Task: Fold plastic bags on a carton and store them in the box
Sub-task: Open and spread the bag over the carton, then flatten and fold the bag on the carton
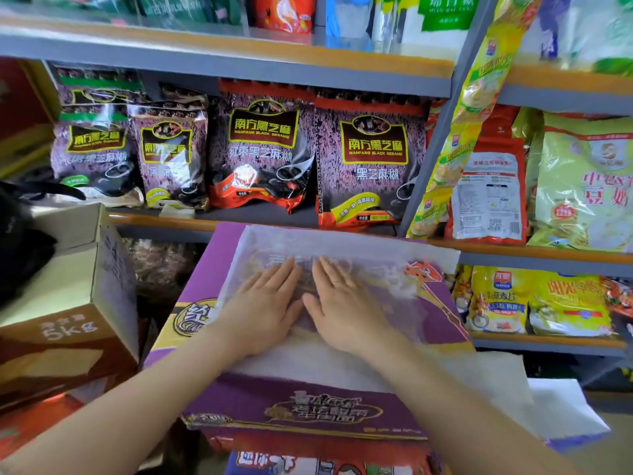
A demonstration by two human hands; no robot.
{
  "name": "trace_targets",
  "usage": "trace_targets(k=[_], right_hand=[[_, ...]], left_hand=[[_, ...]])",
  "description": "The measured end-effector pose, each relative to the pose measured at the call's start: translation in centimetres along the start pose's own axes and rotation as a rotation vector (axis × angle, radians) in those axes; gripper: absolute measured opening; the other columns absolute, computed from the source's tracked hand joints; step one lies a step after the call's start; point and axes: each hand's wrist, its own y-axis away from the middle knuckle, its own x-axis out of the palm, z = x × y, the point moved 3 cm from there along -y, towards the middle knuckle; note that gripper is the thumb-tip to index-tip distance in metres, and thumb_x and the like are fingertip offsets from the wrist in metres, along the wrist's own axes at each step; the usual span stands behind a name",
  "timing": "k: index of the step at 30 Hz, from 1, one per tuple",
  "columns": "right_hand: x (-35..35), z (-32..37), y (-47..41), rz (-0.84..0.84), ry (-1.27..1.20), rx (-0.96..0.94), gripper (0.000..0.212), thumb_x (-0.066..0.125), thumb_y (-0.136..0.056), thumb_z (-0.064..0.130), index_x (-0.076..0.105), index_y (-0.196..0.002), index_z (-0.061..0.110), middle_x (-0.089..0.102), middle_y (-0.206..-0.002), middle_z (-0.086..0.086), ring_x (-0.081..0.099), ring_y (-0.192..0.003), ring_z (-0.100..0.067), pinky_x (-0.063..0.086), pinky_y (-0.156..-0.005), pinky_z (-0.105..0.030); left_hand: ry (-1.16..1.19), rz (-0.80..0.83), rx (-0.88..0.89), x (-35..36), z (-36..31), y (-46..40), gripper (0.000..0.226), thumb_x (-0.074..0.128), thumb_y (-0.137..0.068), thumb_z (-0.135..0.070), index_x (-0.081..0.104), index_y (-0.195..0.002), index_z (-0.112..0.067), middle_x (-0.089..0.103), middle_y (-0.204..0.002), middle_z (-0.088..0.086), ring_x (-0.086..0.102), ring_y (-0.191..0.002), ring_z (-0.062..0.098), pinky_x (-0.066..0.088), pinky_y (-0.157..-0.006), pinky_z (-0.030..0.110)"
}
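A purple carton (308, 409) lies in front of me with a thin translucent white plastic bag (346, 246) spread flat on top of it. My left hand (263, 303) and my right hand (342, 299) rest side by side, palms down and fingers stretched, pressing on the middle of the bag. Neither hand grips anything. The right hand wears a ring. More white plastic (561, 409) hangs past the carton's right edge near my right forearm.
A brown cardboard box (65, 323) marked 5kg stands open at the left, with something black (20, 234) at its top. Shelves (239, 68) behind hold black sesame packets (370, 159) and yellow food bags (534, 299). More cartons sit below.
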Motion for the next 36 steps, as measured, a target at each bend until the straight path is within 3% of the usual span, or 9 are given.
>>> trace_targets(k=[2,6,11,15,18,22,25,31,36], right_hand=[[1.4,-0.3,0.8,0.008,0.026,0.009,0.062,0.024,-0.1,0.043,0.005,-0.15,0.013,0.001,-0.159,-0.005,0.001,-0.147,-0.018,0.001,-0.118,-0.034],[1.4,-4.3,2.3,-0.003,0.088,0.086,0.064,0.015,-0.097,0.05,0.005,-0.15,0.017,-0.001,-0.159,-0.002,-0.001,-0.147,-0.017,0.0,-0.118,-0.035],[0.5,-9.4,4.6,0.022,0.099,0.193,0.06,0.013,-0.1,0.046,-0.001,-0.151,0.017,-0.007,-0.159,-0.001,-0.006,-0.146,-0.015,-0.003,-0.118,-0.034],[-0.3,-11.3,5.5,0.039,0.103,0.272,0.058,0.013,-0.1,0.043,-0.002,-0.151,0.018,-0.008,-0.159,0.001,-0.005,-0.146,-0.013,0.0,-0.119,-0.037],[-1.9,-9.9,7.7,-0.092,0.076,0.186,0.059,0.02,-0.099,0.046,0.013,-0.15,0.018,0.008,-0.159,0.001,0.014,-0.145,-0.018,0.016,-0.116,-0.038],[-2.8,-7.1,12.1,0.013,0.016,-0.165,0.088,0.031,-0.076,0.079,0.027,-0.146,0.027,0.029,-0.152,0.007,0.032,-0.137,-0.016,0.024,-0.111,-0.031],[-2.0,-8.8,13.4,0.032,0.18,-0.168,0.076,0.055,-0.083,0.056,0.023,-0.147,0.028,0.027,-0.153,0.009,0.031,-0.136,-0.015,0.02,-0.113,-0.029],[-3.6,-11.8,15.3,-0.107,-0.221,-0.047,0.037,0.041,-0.098,0.027,0.049,-0.134,0.025,0.061,-0.125,0.001,0.056,-0.113,-0.018,0.044,-0.087,-0.029],[-4.1,-13.1,15.1,-0.172,-0.228,0.054,0.033,0.038,-0.099,0.015,0.055,-0.128,0.019,0.069,-0.099,-0.006,0.051,-0.067,-0.008,0.031,-0.051,-0.017]], left_hand=[[-0.039,-0.035,-0.091,0.2,0.2,1.5,0.095,-0.005,-0.081,-0.072,0.043,-0.137,-0.012,0.04,-0.144,0.014,0.043,-0.13,0.03,0.035,-0.105,0.043],[0.002,0.012,-0.296,0.2,1.5,3.6,0.132,-0.026,-0.037,-0.09,0.013,-0.147,-0.029,0.009,-0.156,0.007,0.009,-0.144,0.023,0.008,-0.115,0.036],[-0.008,0.07,-0.34,0.0,1.8,4.5,0.136,-0.021,-0.035,-0.093,0.01,-0.148,-0.023,0.006,-0.157,0.008,0.006,-0.144,0.022,0.007,-0.115,0.035],[0.002,-0.095,-0.312,-1.7,1.2,4.8,0.097,0.011,-0.07,-0.072,0.039,-0.137,-0.008,0.038,-0.145,0.013,0.034,-0.135,0.026,0.022,-0.112,0.04],[-0.028,-0.405,-0.06,-3.0,-1.5,6.4,0.056,0.029,-0.092,-0.047,0.065,-0.101,-0.006,0.067,-0.105,0.011,0.064,-0.095,0.03,0.043,-0.087,0.037],[0.075,-0.293,0.184,-1.8,-6.8,8.0,0.057,0.034,-0.09,-0.057,0.062,-0.107,-0.011,0.065,-0.108,0.005,0.061,-0.094,0.023,0.046,-0.082,0.032],[-0.008,-0.192,0.214,-0.2,-8.7,7.3,0.056,0.047,-0.077,-0.056,0.061,-0.111,-0.014,0.065,-0.11,0.004,0.065,-0.092,0.022,0.053,-0.077,0.03],[0.226,-0.185,0.155,-0.6,-9.4,5.9,0.044,0.037,-0.09,-0.043,0.069,-0.1,-0.015,0.072,-0.096,0.003,0.069,-0.083,0.023,0.057,-0.064,0.036],[0.29,-0.216,0.089,-1.7,-8.8,5.2,0.063,0.023,-0.088,-0.056,0.065,-0.113,-0.015,0.068,-0.11,0.004,0.064,-0.1,0.025,0.053,-0.079,0.039]])
